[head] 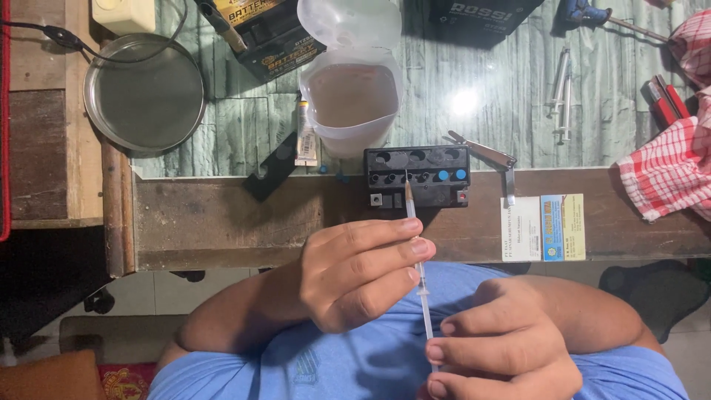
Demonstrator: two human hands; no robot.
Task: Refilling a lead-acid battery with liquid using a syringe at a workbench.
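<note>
The left hand (pixel 363 274) pinches the light, slender syringe (pixel 419 270) at its barrel, the right hand (pixel 503 348) grips its plunger, tip over the small black battery (pixel 417 176) at frame centre.

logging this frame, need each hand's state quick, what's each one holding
Left hand: closed on the barrel of the syringe.
Right hand: closed on the syringe's plunger end.

Both hands (pixel 363 274) (pixel 503 348) in pinch grips
</note>
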